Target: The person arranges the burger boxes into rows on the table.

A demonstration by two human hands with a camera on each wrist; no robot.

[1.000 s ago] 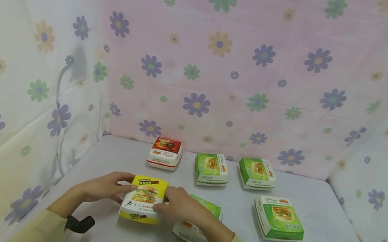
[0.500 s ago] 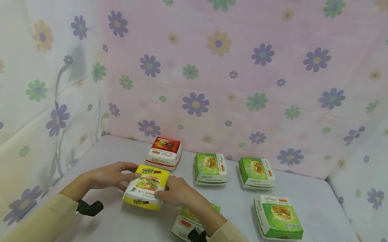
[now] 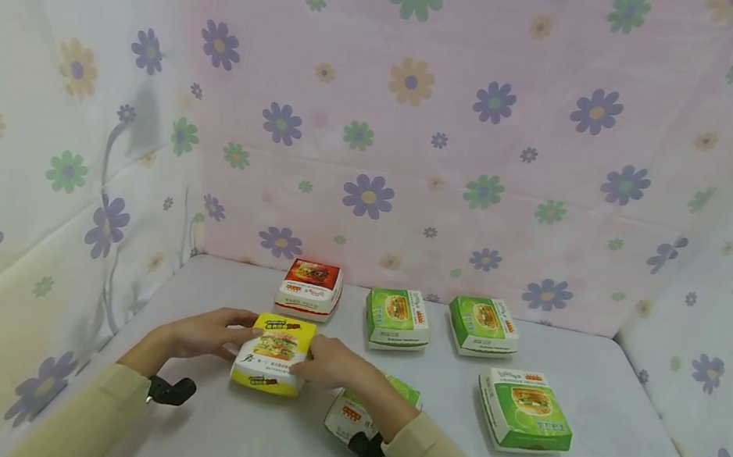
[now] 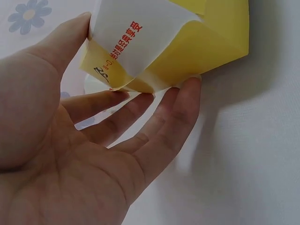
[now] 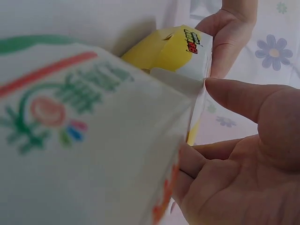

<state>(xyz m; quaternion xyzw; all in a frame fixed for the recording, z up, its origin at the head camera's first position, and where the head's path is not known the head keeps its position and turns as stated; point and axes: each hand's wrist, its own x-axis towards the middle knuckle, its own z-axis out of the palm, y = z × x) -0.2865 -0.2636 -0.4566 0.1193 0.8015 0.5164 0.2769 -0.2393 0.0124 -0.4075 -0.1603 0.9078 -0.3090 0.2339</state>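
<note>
Between both hands is a yellow and white burger box (image 3: pixel 274 363), its burger picture facing up. My left hand (image 3: pixel 204 335) grips its left side, thumb at the upper edge; in the left wrist view the fingertips touch the yellow side (image 4: pixel 215 47). My right hand (image 3: pixel 340 367) pinches the right side, with the thumb on the box's edge in the right wrist view. Beneath my right forearm sits a green and white burger box (image 3: pixel 348 419), partly hidden; a white printed box (image 5: pixel 117 140) fills the near part of the right wrist view.
Behind the yellow box stands a red and white burger box (image 3: pixel 307 291). Green and white boxes stand at the back middle (image 3: pixel 397 320), back right (image 3: pixel 482 329) and right (image 3: pixel 527 410). Flowered cloth (image 3: pixel 379 143) walls the white table (image 3: pixel 193 439) at back and sides.
Both hands have carried the yellow box away from the person, toward the red box; in the last half second it shifted slightly left. The other boxes stay put.
</note>
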